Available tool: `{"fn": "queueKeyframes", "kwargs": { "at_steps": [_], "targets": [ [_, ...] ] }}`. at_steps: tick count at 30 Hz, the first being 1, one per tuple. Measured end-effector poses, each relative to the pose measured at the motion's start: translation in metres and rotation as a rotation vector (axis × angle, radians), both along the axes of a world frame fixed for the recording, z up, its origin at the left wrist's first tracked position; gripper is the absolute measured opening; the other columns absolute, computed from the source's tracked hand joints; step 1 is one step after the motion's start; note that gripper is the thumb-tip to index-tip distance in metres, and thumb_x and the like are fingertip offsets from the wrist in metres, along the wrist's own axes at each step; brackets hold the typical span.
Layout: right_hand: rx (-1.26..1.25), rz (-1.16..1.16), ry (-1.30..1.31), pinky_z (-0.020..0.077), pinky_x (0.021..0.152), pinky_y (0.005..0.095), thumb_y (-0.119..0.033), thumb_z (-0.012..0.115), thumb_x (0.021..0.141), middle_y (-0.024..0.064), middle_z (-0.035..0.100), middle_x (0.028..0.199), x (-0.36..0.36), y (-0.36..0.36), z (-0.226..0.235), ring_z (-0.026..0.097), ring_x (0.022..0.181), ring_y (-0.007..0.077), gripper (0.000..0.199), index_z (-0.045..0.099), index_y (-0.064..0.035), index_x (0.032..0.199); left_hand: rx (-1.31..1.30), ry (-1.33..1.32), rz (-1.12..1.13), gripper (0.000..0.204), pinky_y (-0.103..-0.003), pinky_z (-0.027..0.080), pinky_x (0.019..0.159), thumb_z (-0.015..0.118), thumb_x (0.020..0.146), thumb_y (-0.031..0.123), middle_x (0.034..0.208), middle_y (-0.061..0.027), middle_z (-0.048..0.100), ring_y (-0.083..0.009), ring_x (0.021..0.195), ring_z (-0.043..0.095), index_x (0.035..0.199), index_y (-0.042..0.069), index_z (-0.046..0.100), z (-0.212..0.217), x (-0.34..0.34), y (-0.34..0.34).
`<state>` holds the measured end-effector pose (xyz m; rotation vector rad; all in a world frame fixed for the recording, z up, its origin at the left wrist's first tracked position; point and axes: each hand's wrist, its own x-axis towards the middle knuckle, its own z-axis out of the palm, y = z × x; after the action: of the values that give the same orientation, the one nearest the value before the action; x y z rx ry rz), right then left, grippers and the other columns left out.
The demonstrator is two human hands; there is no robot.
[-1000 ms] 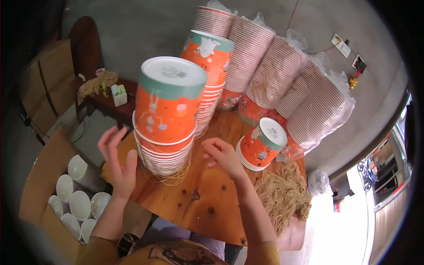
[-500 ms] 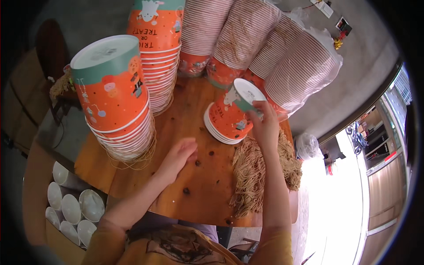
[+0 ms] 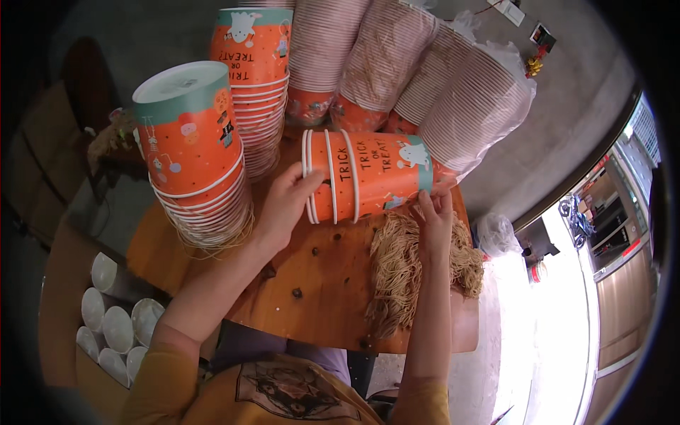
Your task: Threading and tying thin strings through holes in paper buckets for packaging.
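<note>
Wooden table [image 3: 333, 283] below, left hand [image 3: 285, 205] and right hand [image 3: 433, 221] grip a cup stack [image 3: 372, 177], long axis crosswise, base [image 3: 425, 170] pointing right.

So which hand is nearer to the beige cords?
Right. The right hand holds the cups at their green end, wrist in front of the beige cords; the left hand, farther left, grips the other end.

Yellow ornament [image 3: 534, 66] and white panel [image 3: 511, 12] on grey wall [image 3: 570, 106]
</note>
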<state>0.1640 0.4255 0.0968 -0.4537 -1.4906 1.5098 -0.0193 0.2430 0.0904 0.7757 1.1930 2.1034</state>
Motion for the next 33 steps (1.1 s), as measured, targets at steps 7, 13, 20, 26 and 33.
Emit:
{"fn": "queueKeyframes", "kwargs": {
  "at_steps": [7,13,20,26,33],
  "targets": [
    [-0.295,-0.032,0.120,0.0506,0.080,0.0336,-0.020,0.058,0.096,0.0003,0.061,0.102,0.014,0.017,-0.027,0.060,0.091,0.0135,0.012,0.050,-0.0150,0.102,0.056,0.061,0.236,0.023,-0.023,0.036,0.069,0.052,0.099,0.026,0.078,0.0064,0.044,-0.0041,0.075,0.040,0.089,0.006,0.055,0.020,-0.010,-0.011],
    [-0.668,0.199,0.174,0.0424,0.095,0.0544,-0.032,0.063,0.092,0.0010,0.055,0.124,-0.016,0.062,-0.073,0.052,0.116,0.0233,0.033,0.049,-0.0184,0.119,0.065,0.477,0.384,0.018,-0.029,0.040,0.071,0.049,0.097,0.016,0.079,-0.0030,0.051,-0.0106,0.074,0.047,0.094,0.000,0.055,0.051,-0.010,-0.015],
    [-1.080,0.185,0.261,0.0299,0.109,0.0590,-0.039,0.050,0.098,-0.0005,0.047,0.141,-0.074,0.064,-0.085,0.042,0.132,0.0264,0.043,0.046,-0.0168,0.135,0.013,1.276,0.819,0.012,-0.040,0.041,0.074,0.052,0.090,0.009,0.088,-0.0136,0.063,-0.0322,0.081,0.059,0.095,-0.001,0.058,0.100,-0.022,0.013],
    [-1.082,0.272,0.155,0.0358,0.108,0.0536,-0.029,0.054,0.097,0.0167,0.045,0.139,-0.068,0.076,-0.100,0.043,0.129,0.0340,0.041,0.047,-0.0050,0.130,-0.021,1.529,0.954,0.011,-0.039,0.040,0.078,0.053,0.090,0.012,0.088,-0.0098,0.064,-0.0273,0.083,0.061,0.093,0.003,0.059,0.137,-0.031,0.042],
    [0.200,-0.108,-0.025,0.0368,0.107,0.0376,-0.014,0.061,0.092,0.0187,0.041,0.138,-0.053,-0.028,-0.034,0.042,0.131,0.0302,0.061,0.028,0.0015,0.141,0.083,1.601,0.975,0.011,-0.039,0.039,0.078,0.053,0.091,0.010,0.091,-0.0096,0.064,-0.0262,0.085,0.060,0.097,0.003,0.058,0.151,-0.034,0.039]
  ]
}}
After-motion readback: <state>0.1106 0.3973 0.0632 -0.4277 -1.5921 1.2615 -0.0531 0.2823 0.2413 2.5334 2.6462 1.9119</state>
